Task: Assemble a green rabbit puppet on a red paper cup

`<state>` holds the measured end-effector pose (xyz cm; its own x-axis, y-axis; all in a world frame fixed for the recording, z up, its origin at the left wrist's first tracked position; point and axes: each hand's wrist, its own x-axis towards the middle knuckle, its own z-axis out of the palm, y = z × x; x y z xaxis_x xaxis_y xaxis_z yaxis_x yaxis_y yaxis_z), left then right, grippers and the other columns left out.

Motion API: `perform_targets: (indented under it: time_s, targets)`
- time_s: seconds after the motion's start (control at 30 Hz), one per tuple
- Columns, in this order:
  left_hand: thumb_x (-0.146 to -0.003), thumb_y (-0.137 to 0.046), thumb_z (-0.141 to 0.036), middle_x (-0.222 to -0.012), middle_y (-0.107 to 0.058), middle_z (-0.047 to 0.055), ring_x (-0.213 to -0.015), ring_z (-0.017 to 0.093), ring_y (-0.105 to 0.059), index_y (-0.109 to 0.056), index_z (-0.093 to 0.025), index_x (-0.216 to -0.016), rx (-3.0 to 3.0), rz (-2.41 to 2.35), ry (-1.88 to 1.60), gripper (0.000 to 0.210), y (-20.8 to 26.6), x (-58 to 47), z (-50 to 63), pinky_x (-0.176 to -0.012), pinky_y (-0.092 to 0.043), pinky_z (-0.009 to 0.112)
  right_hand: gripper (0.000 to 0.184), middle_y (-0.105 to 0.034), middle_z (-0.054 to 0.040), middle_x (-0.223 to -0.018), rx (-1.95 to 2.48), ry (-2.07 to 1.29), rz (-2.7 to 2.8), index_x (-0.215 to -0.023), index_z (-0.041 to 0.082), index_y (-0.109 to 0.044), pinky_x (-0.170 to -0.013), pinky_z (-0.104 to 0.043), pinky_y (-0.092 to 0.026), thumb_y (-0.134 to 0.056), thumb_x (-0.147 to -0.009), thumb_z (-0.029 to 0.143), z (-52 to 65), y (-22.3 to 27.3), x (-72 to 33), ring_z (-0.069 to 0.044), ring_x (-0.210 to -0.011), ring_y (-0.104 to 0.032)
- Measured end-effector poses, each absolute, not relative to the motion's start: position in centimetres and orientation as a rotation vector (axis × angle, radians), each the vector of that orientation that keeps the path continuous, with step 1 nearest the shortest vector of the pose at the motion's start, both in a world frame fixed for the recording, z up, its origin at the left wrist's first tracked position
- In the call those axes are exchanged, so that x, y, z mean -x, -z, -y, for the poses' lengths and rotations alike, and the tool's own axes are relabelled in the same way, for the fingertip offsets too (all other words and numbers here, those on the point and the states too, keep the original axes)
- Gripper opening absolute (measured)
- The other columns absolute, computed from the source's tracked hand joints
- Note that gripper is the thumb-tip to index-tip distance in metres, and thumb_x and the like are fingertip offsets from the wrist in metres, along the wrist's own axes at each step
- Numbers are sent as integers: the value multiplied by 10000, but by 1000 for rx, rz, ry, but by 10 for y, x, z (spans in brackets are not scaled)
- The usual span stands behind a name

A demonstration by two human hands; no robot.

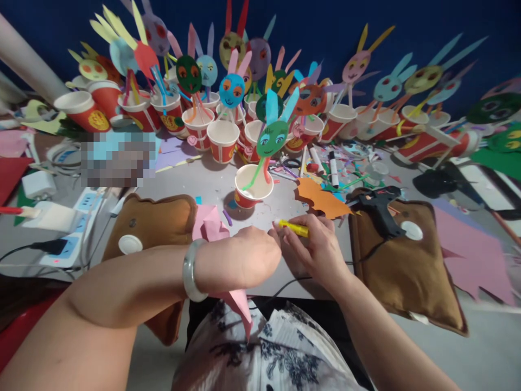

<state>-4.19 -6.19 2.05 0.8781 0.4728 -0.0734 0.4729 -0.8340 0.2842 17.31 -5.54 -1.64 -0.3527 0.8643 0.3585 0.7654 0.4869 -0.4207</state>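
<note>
My right hand (315, 244) grips a short yellow marker (295, 228), its pale end toward the left. Close against it, my left hand (248, 258), with a pale bangle at the wrist, is curled with its back to me. Its fingers are hidden underneath, so what they hold cannot be seen. Pink paper (209, 221) lies beyond the left wrist, and another pink piece hangs below it. Just ahead of both hands stands a red and white paper cup (246, 201) with a green rabbit face (272, 139) on bent pipe cleaners or straws.
Several cups with rabbit-faced figures crowd the back. A black glue gun (380, 209) rests on a brown cushion (407, 271) at right, beside orange paper (321, 198). Another brown cushion (158, 217) and a power strip (77, 233) are at left. Scraps and glue sticks litter the table.
</note>
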Motion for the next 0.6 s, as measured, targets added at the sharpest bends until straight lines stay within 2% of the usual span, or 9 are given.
perform_targets:
  time_s: [0.1,0.23,0.33,0.43,0.53,0.6]
  targets:
    - [-756,-638,-701,-959,-699,189,-880,292,-644,-596,6,-1237,-2824,-681,139,856,-30,40,62,-725,-486,370,122,-693,-32,-810,1357,-237,2148,-977,246,-551,-781,-398,-432,-567,-958,365,58,15,-174,-233,-749,-640]
    - [-657,-773,-633,-878,-696,176,-761,255,-631,-654,0,-1114,-2910,-628,317,790,-42,36,59,-646,-474,335,93,-689,-30,-807,1312,-255,2243,-969,244,-543,-786,-397,-419,-558,-968,336,58,15,-175,-223,-736,-623]
    - [-711,-714,-659,-819,-686,144,-703,227,-613,-665,-9,-1097,-2939,-626,335,757,-38,35,58,-633,-468,328,109,-696,-35,-793,1297,-206,2288,-954,234,-542,-773,-405,-405,-555,-971,341,55,15,-175,-221,-703,-610]
    - [-717,-653,-740,-866,-693,176,-707,247,-617,-600,56,-1236,-2970,-620,341,951,-36,36,58,-622,-470,347,133,-707,-48,-810,1350,-224,2203,-966,235,-564,-767,-410,-427,-575,-961,368,54,12,-175,-241,-742,-634]
    - [-618,-760,-726,-992,-702,236,-773,274,-631,-478,137,-1354,-3000,-573,394,1169,-43,35,57,-655,-487,355,142,-718,-41,-841,1420,-402,2056,-963,244,-598,-724,-374,-467,-629,-929,379,55,6,-176,-237,-779,-658]
    - [-589,-797,-708,-1060,-697,257,-830,283,-638,-430,163,-1382,-3001,-554,458,1233,-48,34,56,-698,-500,353,146,-720,-26,-817,1434,-514,2000,-955,246,-617,-678,-347,-471,-659,-909,378,55,3,-176,-219,-737,-660]
